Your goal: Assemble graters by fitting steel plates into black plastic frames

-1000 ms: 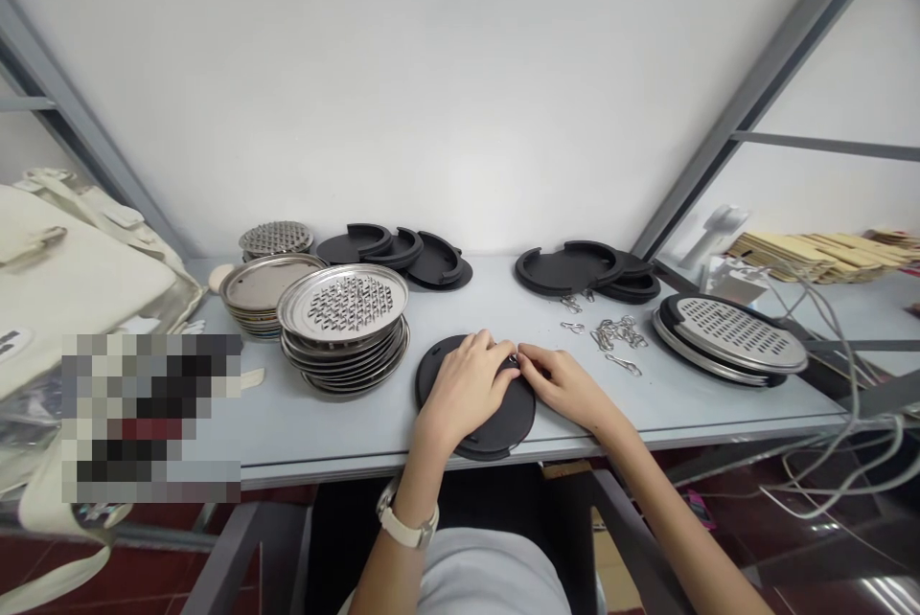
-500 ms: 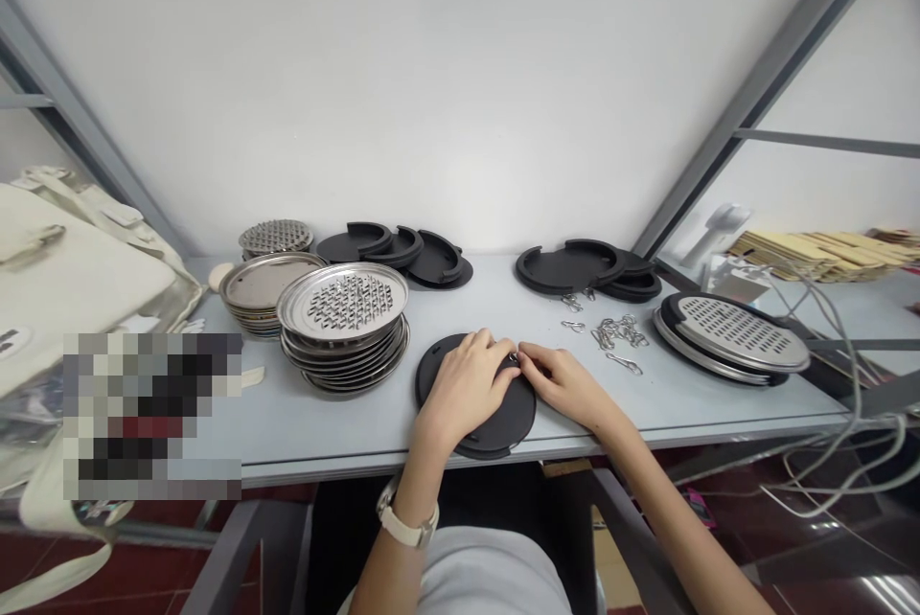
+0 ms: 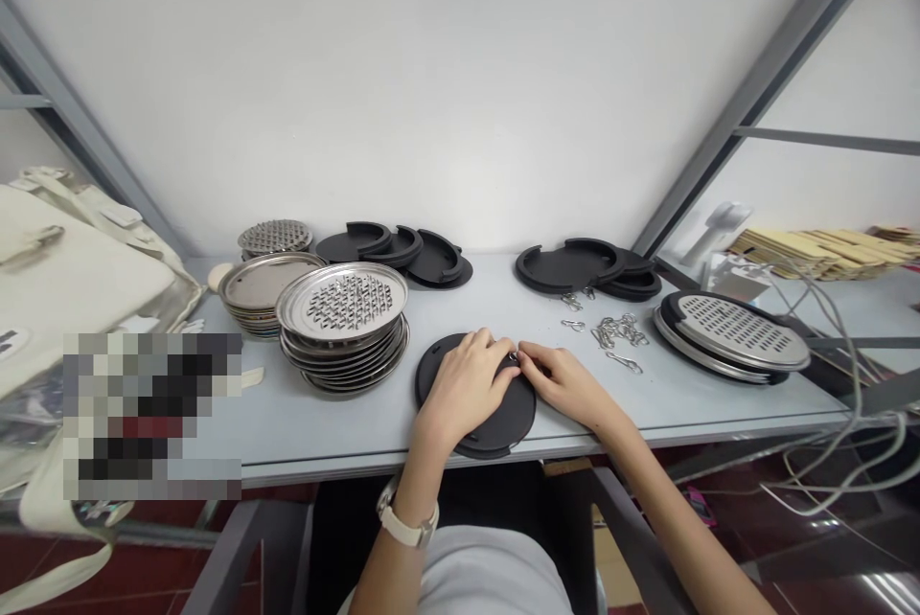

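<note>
A round black plastic base (image 3: 503, 428) lies on the table near its front edge. My left hand (image 3: 466, 383) rests over it, fingers curled on its far side and thumb toward a small metal wire clip (image 3: 513, 358). At the base's far right edge my right hand (image 3: 564, 383) pinches this clip, which is mostly covered by fingertips. To the right are several loose wire clips (image 3: 619, 331). A stack of round metal grater plates (image 3: 343, 304) stands to the left.
Black bases with raised rims (image 3: 567, 267) lie along the wall. Assembled graters (image 3: 744, 326) are stacked at right, near loose cables (image 3: 852, 356). A stack of metal plates (image 3: 269, 280) and a cream bag (image 3: 79, 270) are at left.
</note>
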### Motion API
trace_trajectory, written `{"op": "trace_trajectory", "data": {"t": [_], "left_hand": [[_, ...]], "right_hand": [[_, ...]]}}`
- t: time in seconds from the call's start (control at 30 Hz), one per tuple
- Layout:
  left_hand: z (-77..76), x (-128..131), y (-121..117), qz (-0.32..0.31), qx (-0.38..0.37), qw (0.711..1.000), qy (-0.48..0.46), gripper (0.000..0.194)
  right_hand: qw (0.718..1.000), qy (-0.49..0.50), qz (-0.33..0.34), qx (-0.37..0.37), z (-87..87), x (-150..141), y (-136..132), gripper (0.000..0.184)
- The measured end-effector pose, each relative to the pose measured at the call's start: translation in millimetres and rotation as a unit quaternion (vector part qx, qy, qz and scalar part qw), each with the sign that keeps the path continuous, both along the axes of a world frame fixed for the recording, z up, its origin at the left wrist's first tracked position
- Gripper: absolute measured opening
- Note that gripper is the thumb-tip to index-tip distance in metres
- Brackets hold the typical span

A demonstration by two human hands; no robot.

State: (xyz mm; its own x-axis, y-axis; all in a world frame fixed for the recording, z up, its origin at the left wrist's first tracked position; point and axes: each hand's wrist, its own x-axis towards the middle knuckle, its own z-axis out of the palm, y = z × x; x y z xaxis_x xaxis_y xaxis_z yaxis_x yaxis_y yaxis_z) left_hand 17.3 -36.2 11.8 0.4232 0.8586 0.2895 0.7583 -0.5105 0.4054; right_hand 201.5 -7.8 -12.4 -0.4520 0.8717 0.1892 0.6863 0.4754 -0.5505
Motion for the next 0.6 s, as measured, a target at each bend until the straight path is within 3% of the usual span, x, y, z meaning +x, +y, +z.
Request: {"op": "trace_trajectory", "data": {"t": [0.6], "left_hand": [[-0.5,0.3,0.4,0.000,-0.002,1.000,-0.005,0.019]], "right_hand": [[1.000,0.006,0.002,-0.004,-1.8,0.3,0.7,0.030]]}}
